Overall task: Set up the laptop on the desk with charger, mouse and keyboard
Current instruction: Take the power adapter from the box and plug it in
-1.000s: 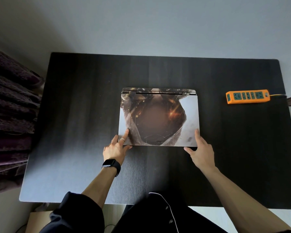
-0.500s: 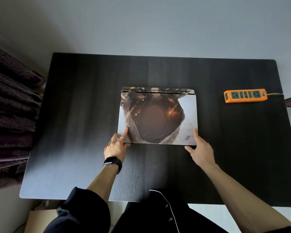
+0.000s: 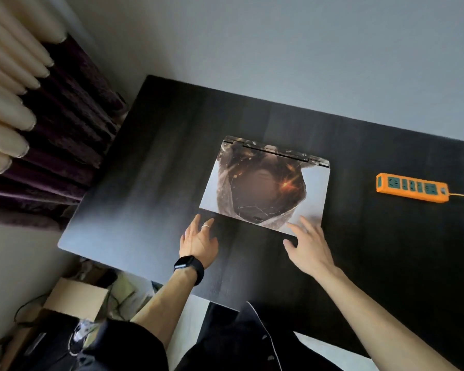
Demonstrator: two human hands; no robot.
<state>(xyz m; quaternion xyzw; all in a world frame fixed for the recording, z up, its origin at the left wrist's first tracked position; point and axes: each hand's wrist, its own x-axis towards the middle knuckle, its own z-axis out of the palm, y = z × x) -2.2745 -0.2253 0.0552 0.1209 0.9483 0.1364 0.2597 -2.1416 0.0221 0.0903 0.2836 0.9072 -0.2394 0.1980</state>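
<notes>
The closed laptop (image 3: 265,186), its lid covered by a brown and white picture skin, lies flat in the middle of the black desk (image 3: 150,183). My left hand (image 3: 198,241), with a ring and a black watch at the wrist, hovers open just in front of the laptop's near left corner, not touching it. At the near right corner my right hand (image 3: 307,243) is open, fingertips over the lid's edge. An orange power strip (image 3: 412,187) with green sockets lies on the desk to the right. No charger, mouse or keyboard is in view.
Dark purple and cream curtains (image 3: 38,124) hang to the left of the desk. On the floor at the lower left stand a cardboard box (image 3: 75,298) and a tangle of cables and dark items. The pale wall runs behind the desk.
Both hands have let go of the laptop's front corners and drawn back with fingers spread. The view has swung left and tilted, showing curtains and floor clutter.
</notes>
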